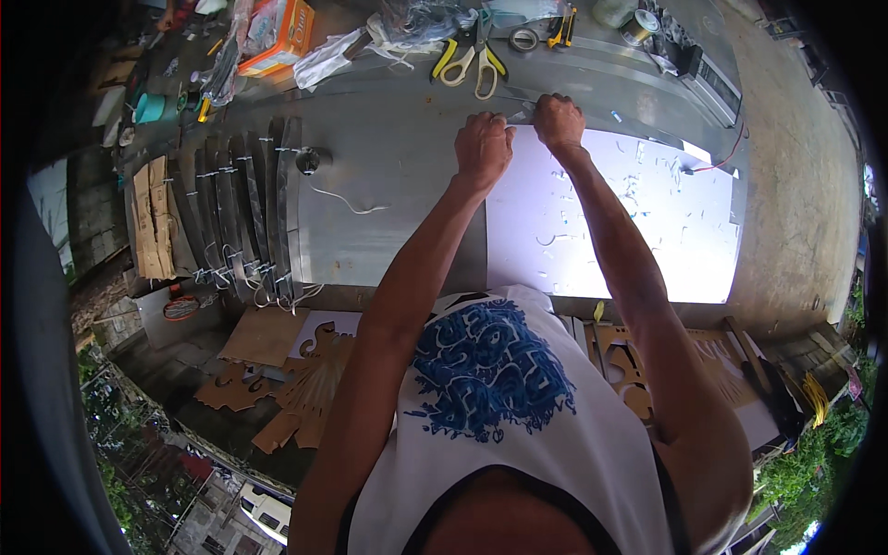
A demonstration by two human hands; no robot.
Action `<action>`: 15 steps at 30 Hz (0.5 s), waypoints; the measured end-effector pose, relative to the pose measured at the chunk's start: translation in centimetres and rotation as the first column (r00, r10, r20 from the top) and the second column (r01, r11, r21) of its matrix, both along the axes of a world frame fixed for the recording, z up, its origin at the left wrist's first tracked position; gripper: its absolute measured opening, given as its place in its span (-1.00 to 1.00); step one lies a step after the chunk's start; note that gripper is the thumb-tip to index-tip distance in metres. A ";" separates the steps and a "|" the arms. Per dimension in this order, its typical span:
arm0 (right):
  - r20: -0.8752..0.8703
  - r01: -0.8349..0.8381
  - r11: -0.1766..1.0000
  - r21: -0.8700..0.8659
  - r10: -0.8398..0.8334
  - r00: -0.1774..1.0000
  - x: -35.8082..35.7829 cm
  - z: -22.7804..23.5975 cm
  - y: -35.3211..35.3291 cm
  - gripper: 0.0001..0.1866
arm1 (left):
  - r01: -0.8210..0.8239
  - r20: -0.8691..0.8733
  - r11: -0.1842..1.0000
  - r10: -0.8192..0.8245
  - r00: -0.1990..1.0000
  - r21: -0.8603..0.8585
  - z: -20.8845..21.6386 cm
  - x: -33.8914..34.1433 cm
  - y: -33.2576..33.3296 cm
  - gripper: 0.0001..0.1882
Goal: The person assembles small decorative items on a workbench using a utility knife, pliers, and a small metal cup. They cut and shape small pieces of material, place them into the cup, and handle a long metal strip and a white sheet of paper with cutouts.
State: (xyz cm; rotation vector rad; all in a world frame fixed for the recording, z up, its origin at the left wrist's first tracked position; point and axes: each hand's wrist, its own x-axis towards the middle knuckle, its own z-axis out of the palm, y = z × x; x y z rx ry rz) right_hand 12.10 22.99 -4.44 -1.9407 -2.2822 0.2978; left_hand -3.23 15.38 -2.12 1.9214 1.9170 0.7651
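My left hand (486,148) is closed, its fingers curled in, at the upper left corner of a bright white panel (647,250). Just to the right, my right hand (559,122) is also closed, over the panel's far edge. A small, pale, see-through bit shows between the two hands; what the fingers pinch is too small to make out. Small curled clippings and blue specks lie scattered over the panel. Beyond the hands rest large scissors (483,72) with pale handles and a pair of pliers with yellow-and-black grips (445,57).
Dark strips (245,203) tied with wires lie at the left beside a small black spool (310,161). At the back are an orange box (289,37), plastic bags, a tape roll (523,40) and a tin (640,28). Brown cut-out boards (310,379) sit below the table's near edge.
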 end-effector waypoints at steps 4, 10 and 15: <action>0.052 -0.125 0.992 0.024 0.123 0.991 0.0 -0.1 0.0 -0.73 | -0.111 0.167 0.990 0.125 0.978 -0.091 -3.9 0.7 1.2 -0.84; -0.235 0.019 0.998 0.057 -0.005 0.972 6.8 2.0 -6.9 -0.85 | 0.020 -0.108 0.997 -0.012 0.994 0.068 -3.0 0.5 2.1 -0.81; -0.411 0.509 0.861 -0.020 -0.471 0.781 20.4 1.8 -9.7 -0.81 | -0.044 -0.042 0.994 0.048 0.998 0.099 -3.1 1.2 1.5 -0.90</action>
